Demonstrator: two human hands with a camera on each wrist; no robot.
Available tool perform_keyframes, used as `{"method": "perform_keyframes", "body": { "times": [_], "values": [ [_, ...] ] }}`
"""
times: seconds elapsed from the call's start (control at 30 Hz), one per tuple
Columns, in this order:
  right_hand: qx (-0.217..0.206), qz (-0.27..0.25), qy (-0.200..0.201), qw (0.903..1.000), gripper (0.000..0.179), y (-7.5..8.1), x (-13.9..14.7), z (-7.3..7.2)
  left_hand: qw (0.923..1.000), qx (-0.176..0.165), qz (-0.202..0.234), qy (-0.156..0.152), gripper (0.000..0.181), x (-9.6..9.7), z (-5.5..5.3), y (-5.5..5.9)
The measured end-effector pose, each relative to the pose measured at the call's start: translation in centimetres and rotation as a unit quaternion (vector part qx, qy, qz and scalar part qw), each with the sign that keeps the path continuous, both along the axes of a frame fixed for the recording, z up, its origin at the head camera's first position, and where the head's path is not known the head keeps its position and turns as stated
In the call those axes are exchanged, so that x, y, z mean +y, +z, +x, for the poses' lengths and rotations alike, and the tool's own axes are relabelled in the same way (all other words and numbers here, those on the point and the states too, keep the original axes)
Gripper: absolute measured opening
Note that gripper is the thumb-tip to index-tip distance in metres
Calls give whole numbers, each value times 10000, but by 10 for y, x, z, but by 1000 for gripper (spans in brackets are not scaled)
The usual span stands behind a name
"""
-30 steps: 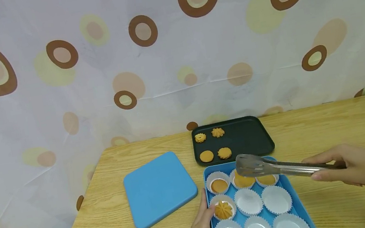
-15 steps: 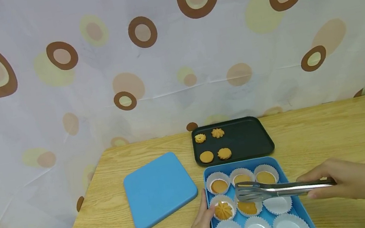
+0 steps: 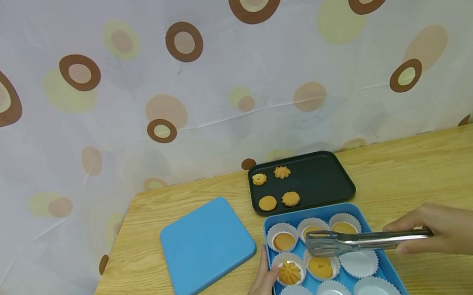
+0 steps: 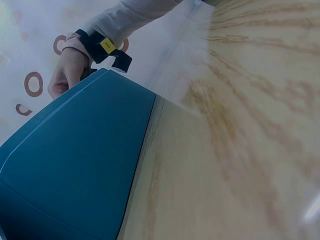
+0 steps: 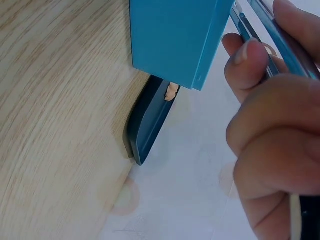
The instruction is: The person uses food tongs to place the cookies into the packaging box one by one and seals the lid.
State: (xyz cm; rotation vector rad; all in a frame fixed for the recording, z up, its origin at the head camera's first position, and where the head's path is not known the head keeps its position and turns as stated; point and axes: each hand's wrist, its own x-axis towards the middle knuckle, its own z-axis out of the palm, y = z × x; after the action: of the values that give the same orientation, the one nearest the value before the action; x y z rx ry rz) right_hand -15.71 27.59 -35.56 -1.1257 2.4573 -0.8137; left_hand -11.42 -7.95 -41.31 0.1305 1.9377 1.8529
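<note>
My right hand (image 3: 447, 230) grips metal tongs (image 3: 367, 240), whose tips hover over the blue box (image 3: 391, 272). Just below the tips, a golden cookie (image 3: 319, 268) lies in the middle paper cup, apart from them. My left hand (image 3: 259, 293) holds the box's left wall, thumb over the rim; most of its fingers are hidden. A flower-shaped cookie (image 3: 289, 273) sits in the cup by that thumb. The back row of cups holds round cookies, such as the left one (image 3: 284, 241). Close up, the right wrist view shows fingers around the tongs (image 5: 280, 35).
Behind the box, a black tray (image 3: 320, 180) carries several cookies, among them a round one (image 3: 267, 203). A blue lid (image 3: 208, 247) lies left of the box on the wooden table (image 3: 429, 163). White cups (image 3: 377, 293) without cookies fill the box's front row.
The tongs came down and forward over the box, and a cookie now lies in the middle cup. They then lifted slightly off it. My left hand stayed in place.
</note>
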Motion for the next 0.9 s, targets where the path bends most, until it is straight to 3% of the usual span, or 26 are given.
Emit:
{"method": "perform_keyframes", "body": {
  "times": [0.37, 0.7, 0.9],
  "values": [
    [275, -87, -203, 9994, 35, 8, 2, -4, 10000, 32, -49, 6, 65, 0, 0, 0],
    [615, -136, -940, 9936, 41, 28, -2, -21, 10000, 34, -25, -9, 65, 0, -1, -1],
    [1130, 198, -1319, 9846, 42, 27, -11, -37, 10000, -38, 18, 15, 65, 0, -1, -1]
  ]
}}
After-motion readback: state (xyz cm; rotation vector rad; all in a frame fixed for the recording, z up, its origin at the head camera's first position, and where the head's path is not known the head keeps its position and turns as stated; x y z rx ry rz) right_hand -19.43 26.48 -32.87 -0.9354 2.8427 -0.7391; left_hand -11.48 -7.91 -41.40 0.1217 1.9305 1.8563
